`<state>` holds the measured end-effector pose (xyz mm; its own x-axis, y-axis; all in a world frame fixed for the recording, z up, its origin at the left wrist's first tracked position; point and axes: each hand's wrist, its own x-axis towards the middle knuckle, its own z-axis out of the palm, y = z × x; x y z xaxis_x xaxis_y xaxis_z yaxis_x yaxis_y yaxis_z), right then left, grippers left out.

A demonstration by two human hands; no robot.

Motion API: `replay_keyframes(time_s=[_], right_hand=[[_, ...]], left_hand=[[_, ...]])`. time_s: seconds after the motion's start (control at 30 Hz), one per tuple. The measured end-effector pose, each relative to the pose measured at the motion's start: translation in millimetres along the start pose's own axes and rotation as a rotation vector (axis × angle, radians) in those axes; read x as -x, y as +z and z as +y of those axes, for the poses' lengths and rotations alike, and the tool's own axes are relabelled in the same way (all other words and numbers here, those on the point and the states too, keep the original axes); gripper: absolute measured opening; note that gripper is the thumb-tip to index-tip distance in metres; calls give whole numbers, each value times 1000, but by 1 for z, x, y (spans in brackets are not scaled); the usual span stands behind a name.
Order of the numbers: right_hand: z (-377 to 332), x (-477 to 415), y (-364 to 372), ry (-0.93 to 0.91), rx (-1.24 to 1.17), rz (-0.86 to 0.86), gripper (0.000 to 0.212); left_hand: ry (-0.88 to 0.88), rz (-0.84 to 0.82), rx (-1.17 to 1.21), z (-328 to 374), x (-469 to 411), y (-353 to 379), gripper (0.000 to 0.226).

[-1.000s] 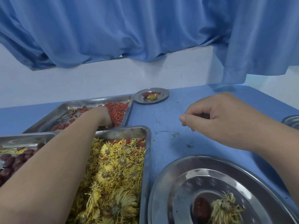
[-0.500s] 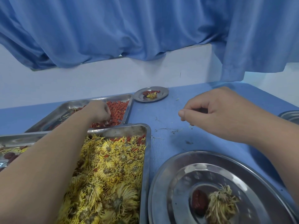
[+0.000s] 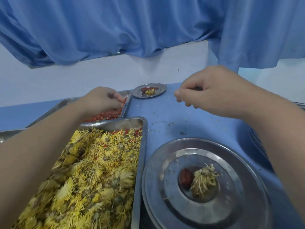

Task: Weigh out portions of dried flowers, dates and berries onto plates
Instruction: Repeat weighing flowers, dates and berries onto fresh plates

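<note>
Steel tray at rear holds berries — left hand sits in them, fingers curled round a pinch. Right hand hovers above table, fingers curled against thumb; contents cannot be told. Near plate carries one date touching one flower.

Soft, cool-blue light leaves only faint shadows on the desk, dull glare on the steel plate at lower right, slight blur on the left hand and right hand, and wide-angle bending at the edges.
</note>
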<state>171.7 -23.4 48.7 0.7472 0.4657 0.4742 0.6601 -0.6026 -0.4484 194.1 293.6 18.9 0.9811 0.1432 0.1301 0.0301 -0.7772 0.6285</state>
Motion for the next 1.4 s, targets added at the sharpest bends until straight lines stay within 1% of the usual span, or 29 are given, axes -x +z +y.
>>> replay_keyframes(time_s=[0.13, 0.2, 0.27, 0.33, 0.4, 0.47, 0.57, 0.67, 0.8, 0.9, 0.93, 1.0, 1.1, 1.13, 1.2, 1.3, 1.33, 1.37, 1.4], right_hand=[[-15, 16, -25, 4, -78, 33, 28], [-20, 29, -34, 3, -115, 20, 26], [-19, 45, -40, 18, -118, -3, 24], [-16, 61, -46, 46, -116, -18, 23], [-12, 76, -50, 77, -112, -33, 23], [-7, 92, -51, 88, -64, -67, 28], [1, 119, -43, 60, -19, -129, 32], [11, 141, -33, 43, -23, -141, 37], [26, 159, -23, 53, -72, -58, 40], [32, 164, -20, 105, -87, 5, 40], [33, 165, -20, 137, -90, 31, 38], [34, 165, -18, 219, -89, 74, 25], [35, 165, -13, 321, -95, 49, 12], [35, 165, -11, 344, -99, 38, 11], [35, 165, -7, 379, -97, 26, 8], [32, 165, -2, 424, -70, 14, 5], [32, 165, -1, 440, -60, 9, 9], [32, 165, 0, 460, -54, 0, 15], [32, 164, 2, 484, -58, -8, 21]], left_hand=[[108, -170, 212, 57, 52, 23, 8], [174, -289, 263, 80, 81, 36, 8], [228, -402, 203, 97, 102, 52, 8], [261, -431, 81, 106, 114, 67, 10], [295, -349, -76, 108, 119, 75, 13], [301, -293, -149, 109, 122, 77, 16], [270, -274, -102, 109, 127, 79, 22], [251, -245, -52, 110, 133, 81, 25], [195, -223, 29, 114, 144, 82, 20], [160, -152, 67, 114, 154, 80, 20], [151, -116, 110, 112, 158, 79, 19], [117, -45, 272, 106, 168, 79, 17], [-9, -24, 619, 99, 183, 80, 20], [-41, -18, 663, 98, 186, 81, 20], [-47, 15, 611, 97, 188, 85, 20], [33, 109, 366, 96, 189, 87, 18], [35, 145, 327, 95, 190, 87, 19], [21, 173, 347, 93, 192, 86, 21], [-5, 189, 423, 89, 194, 86, 24]])
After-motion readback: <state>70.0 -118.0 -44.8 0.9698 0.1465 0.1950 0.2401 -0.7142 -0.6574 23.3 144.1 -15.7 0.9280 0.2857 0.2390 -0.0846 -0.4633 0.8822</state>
